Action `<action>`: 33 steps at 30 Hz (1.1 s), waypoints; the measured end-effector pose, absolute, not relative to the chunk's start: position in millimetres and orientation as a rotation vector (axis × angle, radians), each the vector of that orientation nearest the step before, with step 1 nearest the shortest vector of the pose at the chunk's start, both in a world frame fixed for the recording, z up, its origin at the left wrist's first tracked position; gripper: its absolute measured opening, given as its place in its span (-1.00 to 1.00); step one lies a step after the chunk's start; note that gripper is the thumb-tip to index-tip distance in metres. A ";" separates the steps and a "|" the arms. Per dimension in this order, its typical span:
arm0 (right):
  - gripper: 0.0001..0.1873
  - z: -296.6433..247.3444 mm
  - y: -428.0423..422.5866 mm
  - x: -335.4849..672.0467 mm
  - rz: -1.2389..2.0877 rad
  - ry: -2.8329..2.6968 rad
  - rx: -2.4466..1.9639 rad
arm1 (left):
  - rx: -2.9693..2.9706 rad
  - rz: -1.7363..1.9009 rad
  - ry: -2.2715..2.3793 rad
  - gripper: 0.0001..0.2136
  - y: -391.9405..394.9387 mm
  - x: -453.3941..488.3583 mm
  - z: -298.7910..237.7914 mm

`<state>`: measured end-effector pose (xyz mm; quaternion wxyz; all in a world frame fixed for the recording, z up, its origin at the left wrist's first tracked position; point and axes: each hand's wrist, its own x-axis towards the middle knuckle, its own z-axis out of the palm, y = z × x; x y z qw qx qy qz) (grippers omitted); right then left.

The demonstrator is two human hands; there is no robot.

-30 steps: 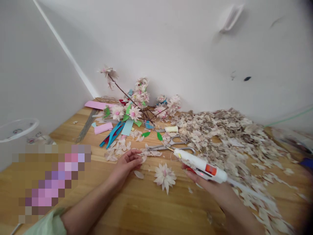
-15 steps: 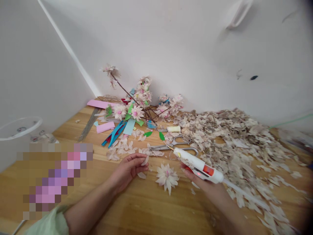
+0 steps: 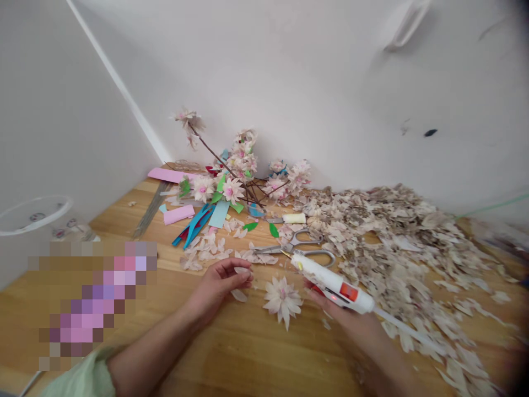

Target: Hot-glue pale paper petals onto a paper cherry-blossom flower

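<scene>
Head camera, from across the table: the person's left hand (image 3: 219, 284) is half curled, fingertips pinching a pale paper petal (image 3: 243, 271). The right hand (image 3: 330, 309) wraps closed around a white hot glue gun (image 3: 333, 286), its nozzle just beside steel scissors (image 3: 308, 248). A paper blossom (image 3: 283, 301) lies between the hands on the wooden table (image 3: 248, 353).

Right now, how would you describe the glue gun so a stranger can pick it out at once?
On the wooden table, find the person's right hand. It grips a white hot glue gun, the only tool with a red-orange panel.
</scene>
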<state>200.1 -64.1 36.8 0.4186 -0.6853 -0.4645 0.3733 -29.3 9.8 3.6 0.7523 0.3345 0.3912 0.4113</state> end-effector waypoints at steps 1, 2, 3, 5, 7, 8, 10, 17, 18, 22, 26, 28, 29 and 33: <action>-0.71 35.5 -63.9 201.0 0.916 -1.235 -1.708 | 0.755 0.913 0.867 -0.68 10.0 -28.9 3.4; -0.73 34.4 -63.7 201.7 0.884 -1.326 -1.703 | 0.776 0.926 0.880 -0.66 10.2 -28.4 3.6; -0.75 33.5 -63.5 202.1 0.839 -1.427 -1.702 | 0.796 0.936 0.894 -0.63 10.4 -27.9 3.9; -0.77 32.8 -63.1 201.8 0.734 -1.608 -1.700 | 0.831 0.953 0.918 -0.59 10.7 -27.0 4.3; -0.77 33.0 -62.8 200.0 0.657 -1.715 -1.662 | 0.854 0.971 0.934 -0.57 10.7 -26.5 3.8; -0.77 33.1 -62.6 199.0 0.632 -1.753 -1.625 | 0.862 0.979 0.938 -0.57 10.7 -26.5 3.2; -0.78 32.7 -62.5 197.1 0.609 -1.840 -1.536 | 0.875 0.982 0.941 -0.58 10.7 -26.9 1.7; -0.78 30.7 -64.7 192.3 0.615 -1.908 -1.531 | 0.941 0.967 0.991 -0.57 10.5 -28.8 0.7; -0.77 31.8 -65.3 191.3 0.630 -1.879 -1.566 | 0.959 0.973 0.997 -0.59 10.5 -28.7 0.9; -0.77 38.4 -66.9 189.4 0.719 -1.754 -1.666 | 1.052 1.020 1.022 -0.63 8.6 -27.0 0.9; -0.76 43.0 -67.4 191.2 0.856 -1.665 -1.686 | 1.277 1.143 1.074 -0.72 3.4 -27.4 -1.5; -0.72 42.6 -68.2 191.9 0.867 -1.592 -1.693 | 1.481 1.199 1.058 -0.77 0.6 -29.7 -3.5; -0.72 41.6 -68.8 192.1 0.867 -1.555 -1.704 | 1.592 1.215 1.029 -0.79 -0.5 -31.3 -4.5; -0.67 35.5 -72.6 193.4 0.842 -1.479 -1.754 | 1.945 1.247 0.886 -0.78 -3.1 -37.4 -6.8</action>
